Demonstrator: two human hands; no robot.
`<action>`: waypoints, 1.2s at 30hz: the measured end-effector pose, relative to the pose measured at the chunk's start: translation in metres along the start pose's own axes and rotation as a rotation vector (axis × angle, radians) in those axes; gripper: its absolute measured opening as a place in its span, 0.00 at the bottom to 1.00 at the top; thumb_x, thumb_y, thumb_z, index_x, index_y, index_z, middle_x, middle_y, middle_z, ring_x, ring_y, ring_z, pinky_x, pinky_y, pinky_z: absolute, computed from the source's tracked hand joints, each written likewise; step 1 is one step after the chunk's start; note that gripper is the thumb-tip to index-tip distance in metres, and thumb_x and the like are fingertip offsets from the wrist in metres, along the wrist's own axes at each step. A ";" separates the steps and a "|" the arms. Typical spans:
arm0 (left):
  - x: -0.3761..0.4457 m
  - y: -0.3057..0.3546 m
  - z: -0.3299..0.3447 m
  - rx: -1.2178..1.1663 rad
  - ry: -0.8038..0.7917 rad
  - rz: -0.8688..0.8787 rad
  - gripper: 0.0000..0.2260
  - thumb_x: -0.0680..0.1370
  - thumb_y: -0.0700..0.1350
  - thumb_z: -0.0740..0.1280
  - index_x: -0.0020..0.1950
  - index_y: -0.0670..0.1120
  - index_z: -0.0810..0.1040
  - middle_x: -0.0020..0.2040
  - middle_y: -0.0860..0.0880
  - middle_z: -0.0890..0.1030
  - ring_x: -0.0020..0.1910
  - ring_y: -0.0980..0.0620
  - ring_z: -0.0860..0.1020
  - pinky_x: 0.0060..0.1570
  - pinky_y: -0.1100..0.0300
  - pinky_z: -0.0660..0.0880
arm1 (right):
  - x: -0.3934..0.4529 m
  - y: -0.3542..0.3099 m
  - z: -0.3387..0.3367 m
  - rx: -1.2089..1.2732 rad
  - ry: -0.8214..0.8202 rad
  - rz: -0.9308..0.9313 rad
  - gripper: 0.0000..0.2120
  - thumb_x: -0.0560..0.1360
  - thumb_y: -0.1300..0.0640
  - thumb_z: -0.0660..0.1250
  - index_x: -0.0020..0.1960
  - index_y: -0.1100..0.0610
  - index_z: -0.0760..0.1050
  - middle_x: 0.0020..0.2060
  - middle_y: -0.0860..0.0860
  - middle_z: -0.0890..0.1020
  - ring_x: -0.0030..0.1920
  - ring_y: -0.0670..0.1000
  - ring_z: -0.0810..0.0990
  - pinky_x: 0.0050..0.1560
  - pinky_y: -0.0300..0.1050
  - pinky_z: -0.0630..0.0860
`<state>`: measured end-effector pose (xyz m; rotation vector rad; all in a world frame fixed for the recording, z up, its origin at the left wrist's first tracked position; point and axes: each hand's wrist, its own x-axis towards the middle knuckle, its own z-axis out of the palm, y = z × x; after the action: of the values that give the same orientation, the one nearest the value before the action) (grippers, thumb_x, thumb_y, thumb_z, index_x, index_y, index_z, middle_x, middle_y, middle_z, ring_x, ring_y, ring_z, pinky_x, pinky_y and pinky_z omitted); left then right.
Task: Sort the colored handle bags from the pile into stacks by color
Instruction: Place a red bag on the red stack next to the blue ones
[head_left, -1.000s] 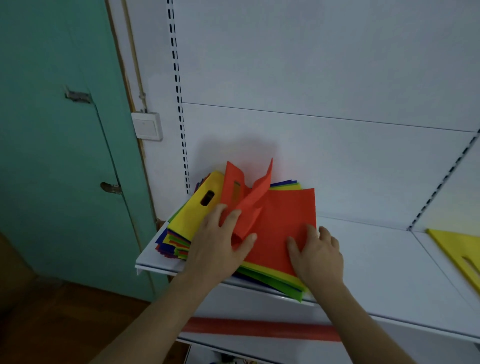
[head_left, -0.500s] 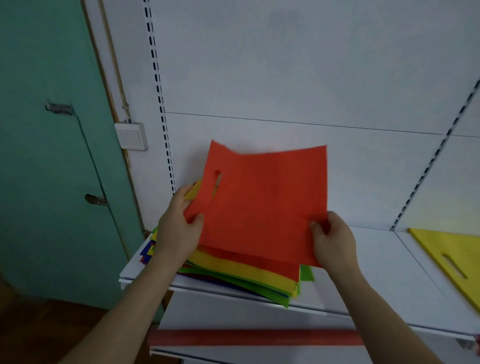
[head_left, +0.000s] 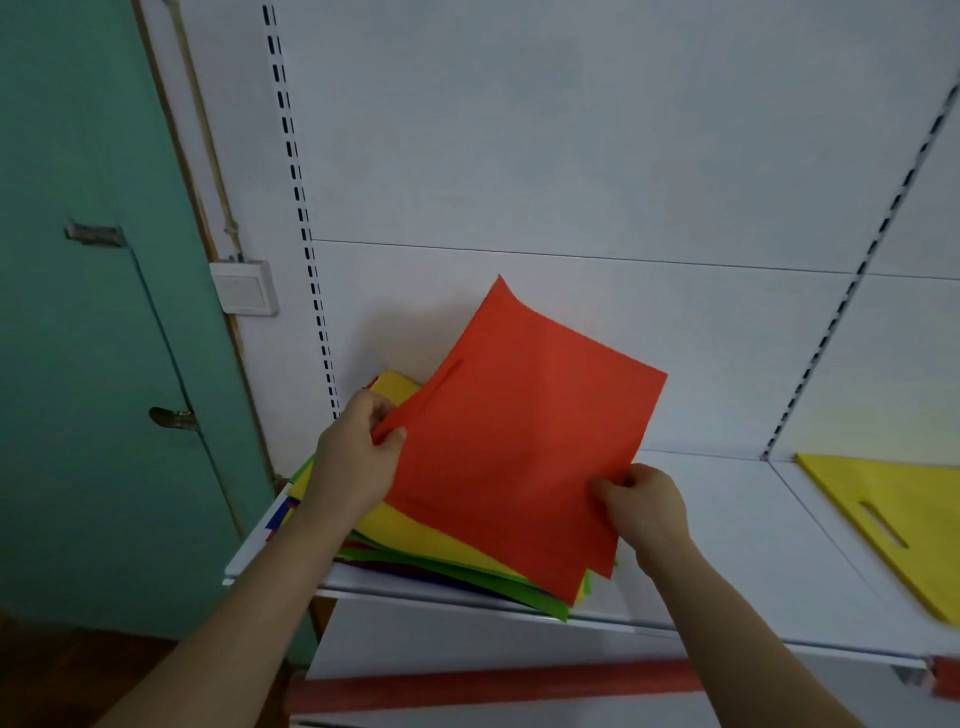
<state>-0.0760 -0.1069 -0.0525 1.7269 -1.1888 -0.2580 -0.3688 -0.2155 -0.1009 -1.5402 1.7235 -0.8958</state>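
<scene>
A: Hands?
B: Left hand (head_left: 353, 462) pinches red bag (head_left: 519, 441) at its handle edge, right hand (head_left: 644, 506) pinches its lower edge.
A: Bag location?
B: Lifted, tilted, just above the pile (head_left: 441, 556).

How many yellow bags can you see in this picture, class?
2: one yellow bag atop the pile under the held red bag, another lying alone at the shelf's far right. More may be hidden in the pile.

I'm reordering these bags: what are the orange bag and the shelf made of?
Orange bag: seemingly thin non-woven fabric, matte; it bends softly between the left hand and right hand.
Shelf: probably white painted metal, smooth with a faint sheen.
</scene>
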 end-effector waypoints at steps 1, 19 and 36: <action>0.002 0.000 0.000 0.007 0.003 0.012 0.08 0.81 0.43 0.70 0.57 0.53 0.74 0.55 0.55 0.82 0.56 0.56 0.79 0.48 0.62 0.73 | 0.000 -0.002 -0.001 0.006 0.021 -0.017 0.05 0.71 0.54 0.72 0.44 0.54 0.80 0.36 0.50 0.84 0.40 0.56 0.83 0.47 0.59 0.83; -0.001 0.006 0.022 -0.287 -0.038 0.005 0.05 0.85 0.52 0.64 0.58 0.62 0.77 0.54 0.58 0.84 0.52 0.56 0.83 0.53 0.49 0.81 | -0.023 -0.008 -0.022 0.299 0.264 -0.326 0.03 0.82 0.55 0.67 0.51 0.48 0.74 0.41 0.47 0.82 0.42 0.50 0.81 0.43 0.53 0.78; -0.026 0.038 0.075 -0.333 0.046 0.115 0.08 0.87 0.51 0.61 0.61 0.51 0.77 0.48 0.59 0.82 0.45 0.64 0.78 0.41 0.59 0.72 | -0.078 0.032 -0.101 0.245 0.584 -0.371 0.16 0.80 0.61 0.67 0.60 0.43 0.68 0.49 0.42 0.82 0.46 0.43 0.82 0.47 0.54 0.79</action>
<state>-0.1591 -0.1320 -0.0670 1.3646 -1.1362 -0.3247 -0.4627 -0.1287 -0.0699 -1.5483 1.6297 -1.8197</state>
